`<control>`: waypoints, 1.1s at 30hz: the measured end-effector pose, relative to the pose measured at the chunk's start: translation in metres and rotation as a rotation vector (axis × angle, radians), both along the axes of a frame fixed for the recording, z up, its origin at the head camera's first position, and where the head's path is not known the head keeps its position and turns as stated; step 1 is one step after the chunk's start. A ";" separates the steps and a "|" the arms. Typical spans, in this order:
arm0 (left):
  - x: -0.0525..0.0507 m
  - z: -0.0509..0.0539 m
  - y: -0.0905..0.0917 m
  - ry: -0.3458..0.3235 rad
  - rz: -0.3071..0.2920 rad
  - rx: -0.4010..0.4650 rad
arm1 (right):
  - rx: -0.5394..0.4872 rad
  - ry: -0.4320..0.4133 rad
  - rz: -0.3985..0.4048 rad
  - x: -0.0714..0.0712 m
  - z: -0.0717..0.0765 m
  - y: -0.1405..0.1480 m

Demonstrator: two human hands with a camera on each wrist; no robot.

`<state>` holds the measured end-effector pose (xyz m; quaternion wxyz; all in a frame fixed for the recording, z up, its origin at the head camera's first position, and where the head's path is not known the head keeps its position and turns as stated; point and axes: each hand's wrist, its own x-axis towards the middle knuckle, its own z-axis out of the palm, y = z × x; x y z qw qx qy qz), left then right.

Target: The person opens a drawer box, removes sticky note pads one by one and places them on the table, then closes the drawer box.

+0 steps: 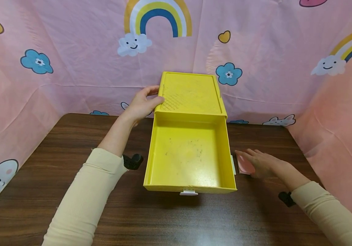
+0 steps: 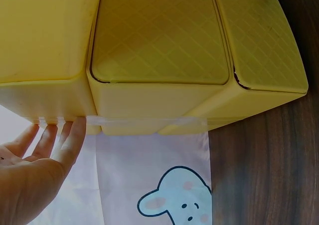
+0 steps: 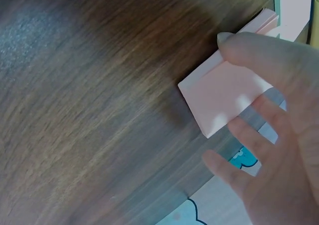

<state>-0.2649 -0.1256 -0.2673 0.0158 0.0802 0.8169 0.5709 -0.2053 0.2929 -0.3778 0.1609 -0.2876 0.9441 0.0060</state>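
A yellow plastic drawer box [image 1: 191,92] stands at the back of the table with its drawer [image 1: 188,153] pulled out toward me; nothing lies inside. My left hand [image 1: 142,106] lies at the box's left edge, thumb on top. In the left wrist view, that hand's fingertips [image 2: 77,127] touch the yellow side wall. Right of the drawer, my right hand [image 1: 263,164] holds a small pink square pad [image 1: 245,164] on the table. The right wrist view shows the thumb over one edge of this pad [image 3: 219,93] and fingers at the opposite edge.
A flat white piece with a green edge [image 3: 294,8] lies between the pad and the drawer. A white pull [image 1: 189,192] sits on the drawer front. Pink printed cloth [image 1: 102,51] hangs behind the dark wooden table [image 1: 108,212] and along its sides.
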 end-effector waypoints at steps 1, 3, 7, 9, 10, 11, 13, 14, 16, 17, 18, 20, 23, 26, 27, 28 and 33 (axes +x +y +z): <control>0.000 0.000 0.000 0.002 0.000 -0.003 | -0.001 -0.008 -0.004 0.000 0.001 0.000; 0.000 0.000 0.000 0.002 0.000 -0.006 | -0.001 -0.023 -0.012 0.001 0.001 -0.001; 0.000 0.000 0.000 0.000 0.001 -0.003 | -0.009 -0.033 -0.020 0.002 0.002 0.000; 0.000 0.000 0.000 -0.003 0.002 0.001 | -0.010 -0.026 -0.021 0.002 0.002 0.000; 0.000 0.000 0.000 -0.005 0.001 0.003 | -0.011 -0.024 -0.025 0.002 0.002 0.000; 0.000 0.000 0.000 -0.007 0.002 0.002 | -0.009 -0.021 -0.033 0.002 0.002 0.000; 0.001 0.000 0.000 -0.011 0.002 0.002 | -0.006 -0.017 -0.047 0.002 0.002 0.001; 0.001 0.000 0.000 -0.011 0.001 0.005 | -0.005 -0.017 -0.056 0.002 0.002 0.001; 0.001 0.000 0.000 -0.012 0.000 0.007 | -0.005 -0.016 -0.075 0.002 0.002 0.001; 0.001 0.000 0.000 -0.012 -0.001 0.011 | -0.005 -0.017 -0.084 0.002 0.003 0.001; 0.001 0.000 0.001 -0.012 -0.002 0.015 | -0.006 -0.018 -0.090 0.002 0.002 0.001; 0.001 0.001 0.001 -0.013 -0.003 0.017 | -0.005 -0.023 -0.099 0.001 0.002 0.001; 0.001 0.001 0.001 -0.016 -0.005 0.017 | -0.002 -0.033 -0.105 0.000 0.002 0.000; 0.002 0.001 0.000 -0.013 -0.016 0.029 | 0.006 -0.032 -0.090 0.000 0.002 -0.001; 0.002 0.001 0.000 -0.011 -0.019 0.034 | 0.005 -0.032 -0.089 0.000 0.002 -0.001; 0.002 0.001 0.000 -0.010 -0.021 0.035 | 0.002 -0.030 -0.080 0.000 0.003 -0.001; 0.003 0.001 0.000 -0.006 -0.028 0.042 | -0.019 -0.026 -0.068 0.001 0.003 -0.003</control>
